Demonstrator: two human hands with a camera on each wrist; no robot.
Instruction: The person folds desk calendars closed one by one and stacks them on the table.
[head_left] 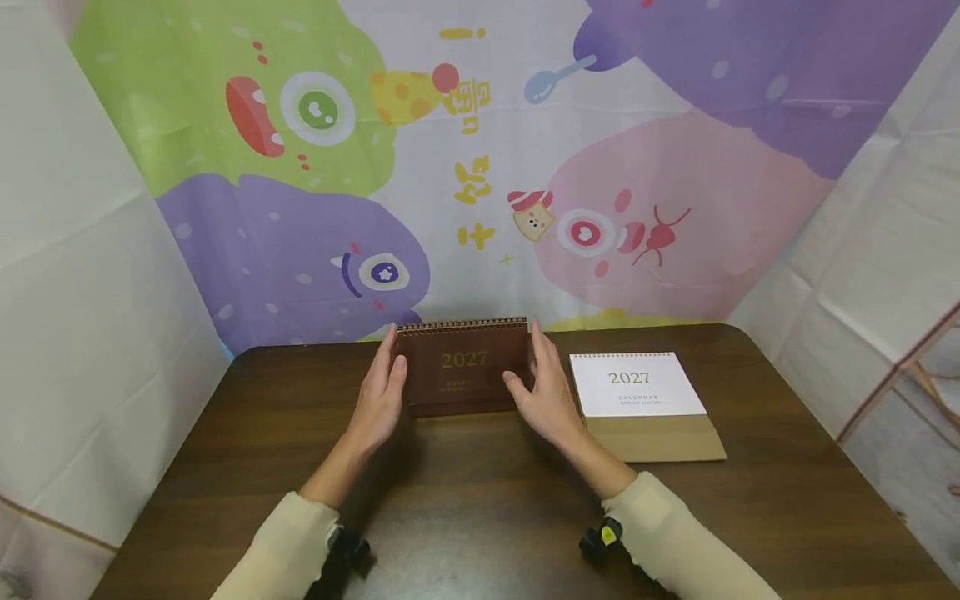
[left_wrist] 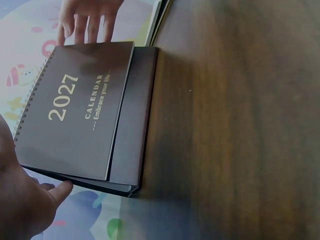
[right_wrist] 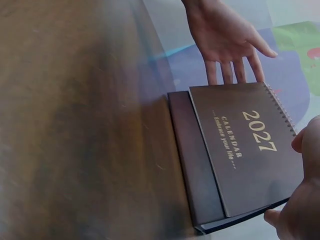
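A dark brown 2027 desk calendar (head_left: 463, 368) with a spiral along its top edge stands upright at the back of the table. On its left side is my left hand (head_left: 384, 392), and on its right side is my right hand (head_left: 551, 392). The right wrist view shows the left hand (right_wrist: 220, 37) with straight fingers at the calendar's side edge, its thumb held away. In the left wrist view the right hand's fingers (left_wrist: 80, 30) are also extended at the opposite edge. The tips are partly hidden behind the calendar, so firm contact is hard to judge.
To the right stands a white 2027 calendar (head_left: 633, 385) on a tan cardboard base (head_left: 656, 439). The dark wooden table (head_left: 480, 508) ends at a hanging cloth (head_left: 480, 283) with cartoon monsters. White fabric walls (head_left: 97, 250) rise at both sides.
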